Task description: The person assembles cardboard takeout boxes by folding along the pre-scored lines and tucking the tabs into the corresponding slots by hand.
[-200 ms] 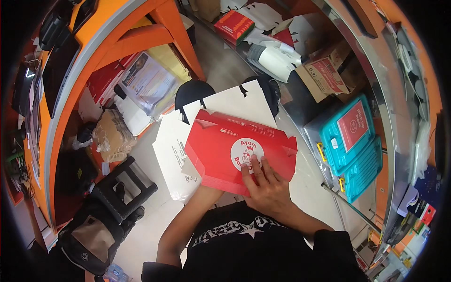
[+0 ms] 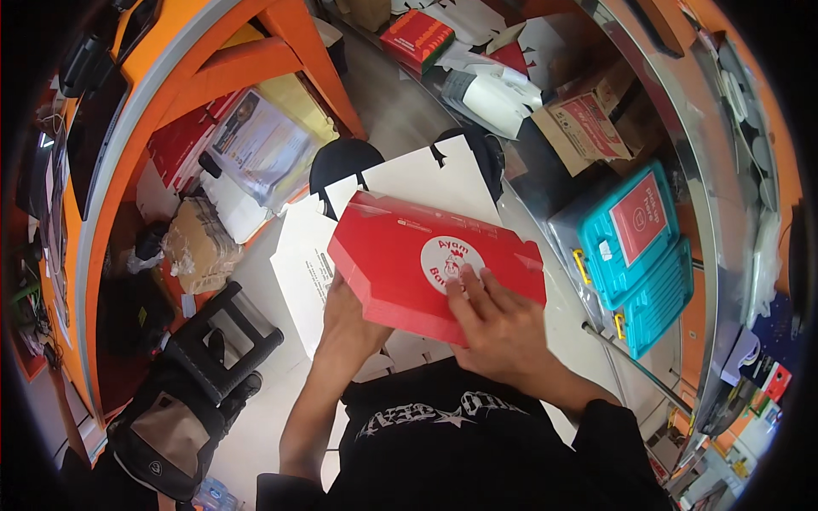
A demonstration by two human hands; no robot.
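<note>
Supporting left hand (image 2: 348,328): curling around the near left corner of a red cardboard carton with clipped corners and a round white emblem (image 2: 379,251), its thumb rising along the left side; the fingers beneath are partly hiding, so how far they are reaching under cannot be told.
Right hand (image 2: 503,328): bending over the near right edge, its slightly spread fingers resting on the top face beside the emblem; the thumb is not showing clearly, so whether it is pinching the edge cannot be told.
Red carton: tilting above the person's lap, between the two hands, and overlapping the white cardboard sheets with slotted edges (image 2: 417,179); whether it is touching them cannot be told.
What is changing: the left hand is now showing at the corner, where a moment ago it was hiding under the carton, and more of the red near wall is facing the wearer. That is apparently leaving the carton steadied from both sides.
White sheets: lying under and beyond the carton, spreading toward the black-clad knees (image 2: 345,162).
Surroundings: a teal plastic container with yellow clips (image 2: 607,264) is standing to the right, while an orange desk with a grey edge (image 2: 173,64) is curving along the left.
</note>
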